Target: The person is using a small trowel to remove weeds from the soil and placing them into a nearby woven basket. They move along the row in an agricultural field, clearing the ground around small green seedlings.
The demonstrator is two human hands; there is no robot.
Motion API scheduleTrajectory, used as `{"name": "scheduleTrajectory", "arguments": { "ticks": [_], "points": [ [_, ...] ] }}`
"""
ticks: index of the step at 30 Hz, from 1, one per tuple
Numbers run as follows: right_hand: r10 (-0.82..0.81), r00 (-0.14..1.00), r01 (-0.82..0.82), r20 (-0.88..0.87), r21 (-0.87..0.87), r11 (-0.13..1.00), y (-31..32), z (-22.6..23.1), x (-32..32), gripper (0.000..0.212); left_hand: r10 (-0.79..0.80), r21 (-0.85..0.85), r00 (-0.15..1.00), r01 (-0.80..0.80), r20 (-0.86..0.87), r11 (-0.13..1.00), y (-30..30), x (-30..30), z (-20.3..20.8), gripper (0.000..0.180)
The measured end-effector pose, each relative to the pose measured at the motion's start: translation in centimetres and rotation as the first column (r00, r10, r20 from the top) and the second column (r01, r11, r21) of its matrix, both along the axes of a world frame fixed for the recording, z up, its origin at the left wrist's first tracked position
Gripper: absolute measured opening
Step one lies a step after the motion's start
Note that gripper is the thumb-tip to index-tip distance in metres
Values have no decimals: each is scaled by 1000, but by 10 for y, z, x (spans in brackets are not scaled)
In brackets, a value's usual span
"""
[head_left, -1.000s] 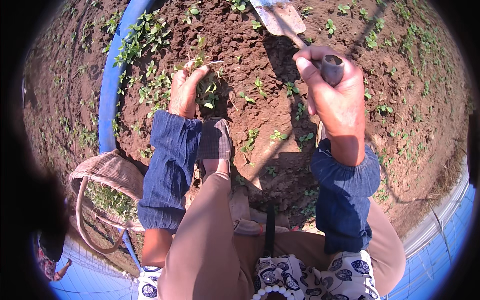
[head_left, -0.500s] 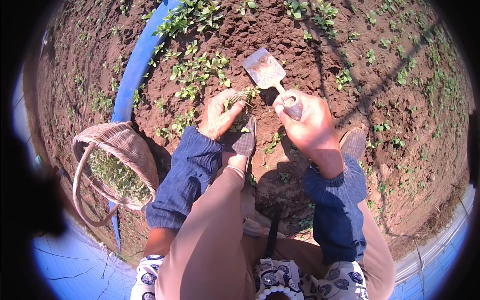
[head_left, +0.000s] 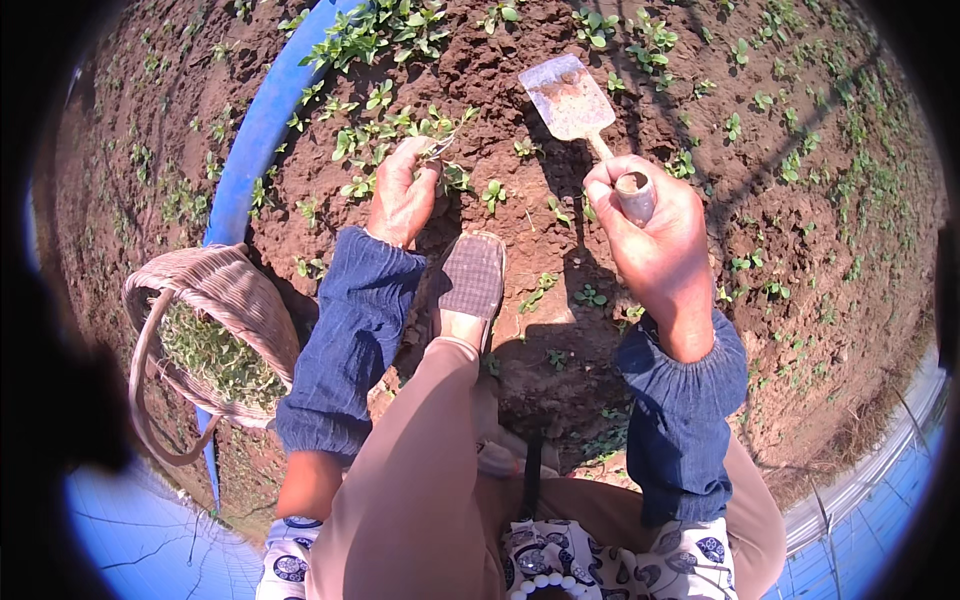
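Observation:
My left hand [head_left: 403, 195] is closed at the edge of a patch of low green plants [head_left: 385, 135], left of centre. Thin pale plant stems [head_left: 440, 146] stick out at its fingertips; the fingers partly hide them. On the right, my right hand [head_left: 660, 230] is wrapped round the handle of a small hand shovel [head_left: 568, 98]. Its flat, squarish metal blade points away to the upper left, soil-stained, seemingly just above the loose brown soil. The hollow round handle end [head_left: 634, 190] shows above my fist.
A wicker basket [head_left: 235, 300] with a loop handle lies tilted at the left, holding picked greens [head_left: 215, 350]. Behind it runs a blue flat hose [head_left: 250, 150]. My shoe [head_left: 470, 275] rests on the soil between my hands. Small seedlings [head_left: 493, 195] dot the ground.
My left hand has moved left and away with the plants in its fingers shifting from view. The shovel has swung up and right with my right hand, off the soil near my shoe.

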State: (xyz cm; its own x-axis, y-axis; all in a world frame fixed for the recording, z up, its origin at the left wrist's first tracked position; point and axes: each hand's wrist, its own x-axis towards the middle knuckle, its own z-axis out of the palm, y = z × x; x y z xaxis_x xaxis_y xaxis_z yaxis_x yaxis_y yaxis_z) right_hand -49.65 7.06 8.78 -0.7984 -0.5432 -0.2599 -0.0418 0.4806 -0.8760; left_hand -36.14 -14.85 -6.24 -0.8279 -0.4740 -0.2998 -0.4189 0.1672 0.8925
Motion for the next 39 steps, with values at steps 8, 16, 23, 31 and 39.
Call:
{"name": "scheduleTrajectory", "arguments": {
  "ticks": [8, 16, 23, 31, 39],
  "points": [
    [-103, 992, 101, 70, 32, 994, 3, 9, -3, 6, -399, -511, 915, 375, 66, 774, 48, -60, 2, 35],
    [-143, 982, 138, 126, 43, 989, 7, 8, 2, 7, -472, -538, 879, 434, 75, 723, 54, -71, -9, 35],
    [-102, 985, 90, 141, 93, 992, 9, 8, 4, 7, -382, -484, 924, 324, -22, 813, 51, -67, -25, 28],
    [-112, 983, 105, 148, 54, 993, 12, 1, 7, 7, -168, -328, 985, 146, -38, 933, 53, -70, -32, 19],
    [-31, 993, 26, 112, 40, 999, 11, 3, 4, 6, 486, 373, 873, -465, 42, 803, -2, -48, 34, 19]
  ]
}}
